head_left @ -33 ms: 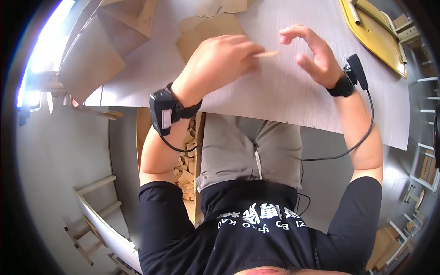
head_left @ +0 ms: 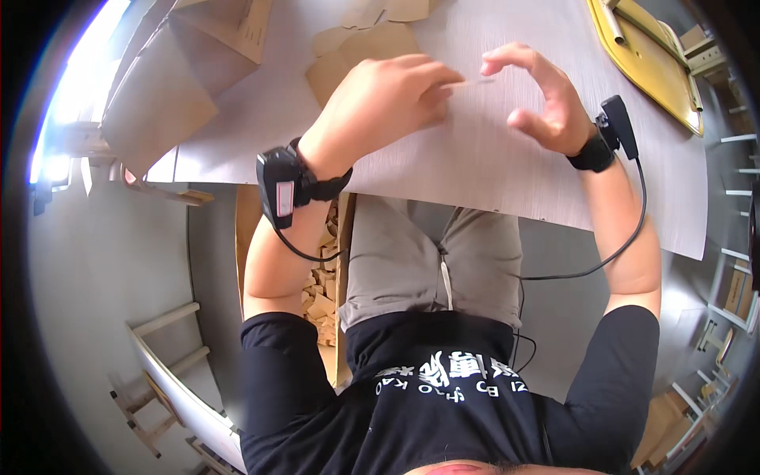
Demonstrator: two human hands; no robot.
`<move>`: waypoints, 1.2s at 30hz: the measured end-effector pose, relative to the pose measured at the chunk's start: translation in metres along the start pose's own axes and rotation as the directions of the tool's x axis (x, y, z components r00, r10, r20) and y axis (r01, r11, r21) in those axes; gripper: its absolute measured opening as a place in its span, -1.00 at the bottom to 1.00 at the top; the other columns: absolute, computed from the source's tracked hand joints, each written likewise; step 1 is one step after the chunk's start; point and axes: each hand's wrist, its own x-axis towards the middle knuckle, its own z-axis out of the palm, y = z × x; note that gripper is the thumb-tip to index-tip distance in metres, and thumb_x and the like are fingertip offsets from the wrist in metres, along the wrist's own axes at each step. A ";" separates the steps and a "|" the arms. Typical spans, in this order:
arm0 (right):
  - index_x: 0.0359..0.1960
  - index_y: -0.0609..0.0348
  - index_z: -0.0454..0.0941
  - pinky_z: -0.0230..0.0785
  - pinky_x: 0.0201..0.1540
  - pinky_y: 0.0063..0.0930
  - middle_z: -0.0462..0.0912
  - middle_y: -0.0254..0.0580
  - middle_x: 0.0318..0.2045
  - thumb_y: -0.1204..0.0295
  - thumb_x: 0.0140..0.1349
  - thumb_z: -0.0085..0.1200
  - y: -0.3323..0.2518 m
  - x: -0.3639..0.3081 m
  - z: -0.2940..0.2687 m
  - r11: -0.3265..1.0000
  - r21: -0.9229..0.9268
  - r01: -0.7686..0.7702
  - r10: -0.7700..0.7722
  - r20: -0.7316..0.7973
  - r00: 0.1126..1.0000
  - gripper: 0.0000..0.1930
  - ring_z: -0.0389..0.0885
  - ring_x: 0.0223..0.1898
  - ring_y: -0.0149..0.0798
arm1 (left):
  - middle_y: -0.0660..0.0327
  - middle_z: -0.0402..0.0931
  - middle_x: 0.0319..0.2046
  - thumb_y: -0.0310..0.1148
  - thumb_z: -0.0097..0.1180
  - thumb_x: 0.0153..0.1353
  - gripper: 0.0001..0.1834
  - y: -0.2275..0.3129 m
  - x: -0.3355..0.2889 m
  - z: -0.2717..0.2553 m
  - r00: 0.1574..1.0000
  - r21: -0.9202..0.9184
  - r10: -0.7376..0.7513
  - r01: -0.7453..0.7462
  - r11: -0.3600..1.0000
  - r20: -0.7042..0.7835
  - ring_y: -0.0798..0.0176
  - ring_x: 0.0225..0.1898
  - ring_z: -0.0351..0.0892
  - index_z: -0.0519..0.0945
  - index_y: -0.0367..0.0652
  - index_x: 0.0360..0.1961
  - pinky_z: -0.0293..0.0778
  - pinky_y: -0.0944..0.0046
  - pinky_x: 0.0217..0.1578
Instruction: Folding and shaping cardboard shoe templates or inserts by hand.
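My left hand (head_left: 389, 101) is raised over the table, its fingers closed in a pinch. From its fingertips a small thin piece of brown cardboard (head_left: 478, 82) sticks out to the right, seen nearly edge-on and slightly blurred. My right hand (head_left: 546, 95) faces it, thumb and fingers curved and well apart, with nothing between them. The tip of the cardboard piece points at the right fingertips; whether they touch I cannot tell. Beyond the left hand lies a flat brown cardboard sheet (head_left: 388, 46) on the table.
The pale table (head_left: 491, 170) spans the front. A folded cardboard carton (head_left: 158, 95) stands at the far left, a yellow metal-framed board (head_left: 645, 59) at the far right. Below the table edge, by my left forearm, a box (head_left: 344, 293) holds many small cardboard scraps. Cables hang from both wrist devices.
The cardboard piece has tilted from showing its face to nearly edge-on, its tip rising slightly. My left hand has shifted a little upward; the right hand has hardly moved.
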 end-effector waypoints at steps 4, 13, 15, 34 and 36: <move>0.01 0.23 0.61 0.46 -0.01 -0.41 0.70 -0.26 -0.17 0.53 0.40 0.15 0.007 0.003 -0.017 0.930 -0.326 0.171 -0.150 0.087 0.985 -0.81 0.61 -0.06 -0.33 | 0.11 0.67 -0.35 -0.41 0.34 0.21 -0.69 0.005 0.031 0.002 0.995 -0.027 0.074 -0.076 0.997 -0.064 0.08 -0.34 0.69 0.65 -0.21 -0.02 0.60 0.20 -0.31; 0.14 0.19 0.56 0.38 0.27 -0.37 0.67 -0.28 0.07 0.30 0.57 -0.06 0.032 -0.024 -0.013 0.565 0.793 -0.229 0.504 -0.111 0.857 -0.70 0.60 0.09 -0.39 | -0.01 0.16 0.46 0.06 0.54 -0.01 0.19 -0.028 0.080 0.000 0.937 -0.592 0.291 -0.348 0.727 -0.193 -0.08 0.43 0.23 0.13 -0.20 0.52 0.21 -0.05 0.38; 0.19 0.15 0.52 0.41 0.24 -0.20 0.70 -0.15 -0.02 0.12 0.58 -0.16 0.027 -0.024 0.006 0.500 0.815 -0.293 0.602 -0.084 0.794 -0.58 0.64 0.09 -0.17 | -0.09 0.23 0.41 0.07 0.56 -0.06 0.21 -0.028 0.085 0.009 0.859 -0.400 0.403 -0.505 0.765 -0.316 -0.10 0.39 0.31 0.16 -0.26 0.50 0.30 -0.06 0.33; 0.05 0.21 0.54 0.38 0.12 -0.47 0.63 -0.31 -0.17 0.26 0.55 -0.01 0.005 -0.019 0.002 0.693 0.578 -0.431 0.508 0.033 0.861 -0.72 0.55 -0.08 -0.42 | 0.03 0.52 0.11 0.12 0.59 -0.06 0.09 -0.021 0.063 0.033 0.904 -0.794 0.140 -0.423 0.436 -0.404 0.04 0.04 0.64 0.31 -0.30 0.34 0.53 0.18 0.05; 0.12 0.21 0.48 0.37 0.13 -0.50 0.61 -0.31 -0.11 0.32 0.51 0.07 0.005 -0.017 0.004 0.868 0.369 -0.332 0.434 -0.238 0.869 -0.71 0.54 -0.06 -0.41 | 0.12 0.63 -0.28 0.13 0.57 -0.06 -0.14 -0.023 0.071 0.047 0.752 -0.574 0.130 -0.592 0.566 -0.647 0.26 -0.29 0.65 0.55 -0.27 0.11 0.57 0.27 -0.23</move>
